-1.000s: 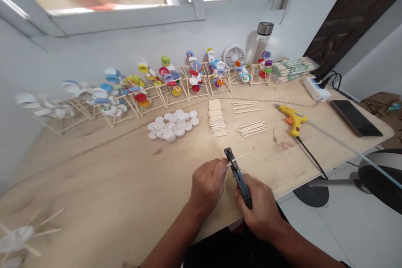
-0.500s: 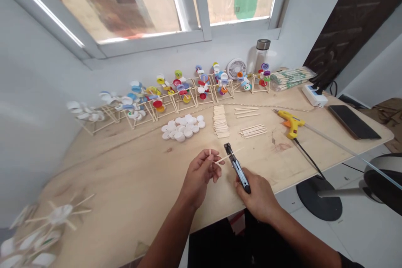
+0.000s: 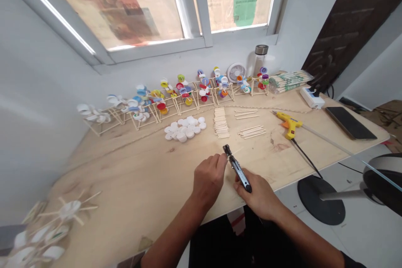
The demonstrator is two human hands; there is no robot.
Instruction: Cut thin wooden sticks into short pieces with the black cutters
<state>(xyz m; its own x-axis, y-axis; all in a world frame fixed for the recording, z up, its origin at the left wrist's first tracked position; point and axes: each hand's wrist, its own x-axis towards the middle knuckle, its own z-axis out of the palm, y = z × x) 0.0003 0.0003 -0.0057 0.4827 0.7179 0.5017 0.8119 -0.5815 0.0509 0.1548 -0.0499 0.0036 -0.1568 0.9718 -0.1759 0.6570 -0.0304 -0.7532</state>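
My left hand [image 3: 208,178] is closed right beside the jaws of a pair of pliers, its fingers pinched on a thin wooden stick [image 3: 237,151]. Most of the stick is hidden by the fingers; a faint length sticks out past the jaws to the right. The pliers [image 3: 239,172] have dark jaws and grey handles, and my right hand [image 3: 259,194] is wrapped round the handles. Beyond my hands lie a stack of short cut sticks [image 3: 221,123], a small bundle of longer sticks [image 3: 252,131] and a cluster of white bottle caps [image 3: 185,129].
Bottle-cap wheels on stick frames [image 3: 185,96] line the wall, near a small fan [image 3: 236,73] and a bottle [image 3: 260,59]. At right are a yellow glue gun [image 3: 289,124], a power strip [image 3: 312,98] and a phone [image 3: 351,122]. A spoked cap wheel [image 3: 69,209] lies front left.
Half a second ago my left fingers were spread around the stick, away from the jaws; now they are closed up against the pliers. The head view has tilted and shifted.
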